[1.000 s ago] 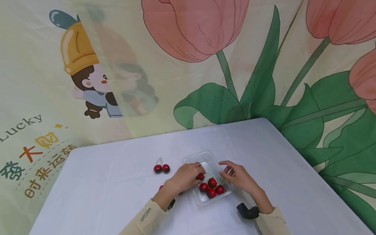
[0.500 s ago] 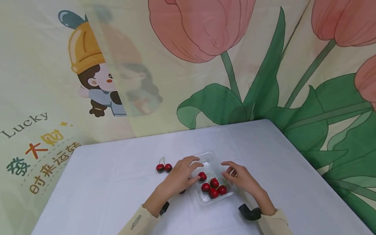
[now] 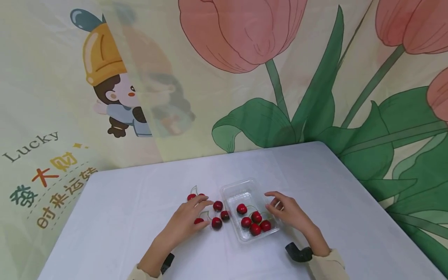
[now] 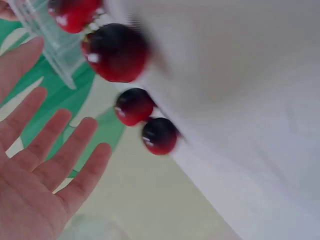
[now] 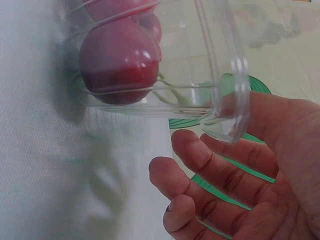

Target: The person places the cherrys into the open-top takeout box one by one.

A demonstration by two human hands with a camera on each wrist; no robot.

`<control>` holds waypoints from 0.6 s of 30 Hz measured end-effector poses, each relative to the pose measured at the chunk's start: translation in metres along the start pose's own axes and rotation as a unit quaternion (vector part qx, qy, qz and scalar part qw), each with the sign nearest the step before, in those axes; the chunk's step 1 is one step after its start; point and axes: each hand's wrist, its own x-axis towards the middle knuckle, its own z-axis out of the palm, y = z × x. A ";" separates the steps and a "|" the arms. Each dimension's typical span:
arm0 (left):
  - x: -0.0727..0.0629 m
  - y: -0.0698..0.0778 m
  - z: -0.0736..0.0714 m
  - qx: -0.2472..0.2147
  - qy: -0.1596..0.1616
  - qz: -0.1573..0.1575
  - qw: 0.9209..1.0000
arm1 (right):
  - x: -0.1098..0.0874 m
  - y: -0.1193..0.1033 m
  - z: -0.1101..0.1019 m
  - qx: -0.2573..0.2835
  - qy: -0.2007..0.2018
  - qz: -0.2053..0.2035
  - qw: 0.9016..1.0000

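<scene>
My left hand [image 3: 187,217] hovers over the table left of the clear plastic box, fingers spread and holding nothing. Around its fingertips lie several dark red cherries [image 3: 216,223] with thin stems; one cherry [image 3: 198,221] is partly covered by the hand. Behind the fingers a stemmed pair of cherries [image 3: 191,197] is partly hidden. The open plastic box [image 3: 232,190] holds several cherries [image 3: 255,229] toward its near end. At the box's right rim is my right hand [image 3: 288,212], thumb at the edge and fingers loosely bent; in the right wrist view the fingers [image 5: 187,150] appear outside the wall.
A white cloth covers the table [image 3: 140,194], whose far edge meets a printed curtain [image 3: 182,147] with tulips and a cartoon figure. Black wrist bands [image 3: 299,252] sit on both forearms.
My left hand let go of a cherry in the box, lifted out and moved left over the loose cherries, which are now uncovered. My right hand stays at the box's rim.
</scene>
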 end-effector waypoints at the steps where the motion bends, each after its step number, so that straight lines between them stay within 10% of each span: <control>1: -0.004 -0.003 0.000 0.002 -0.002 -0.004 1.000 | 0.000 0.000 0.000 -0.002 0.001 0.001 1.000; 18: -0.029 -0.020 0.005 0.010 -0.052 -0.024 0.998 | 0.000 -0.001 0.000 0.000 0.002 -0.001 1.000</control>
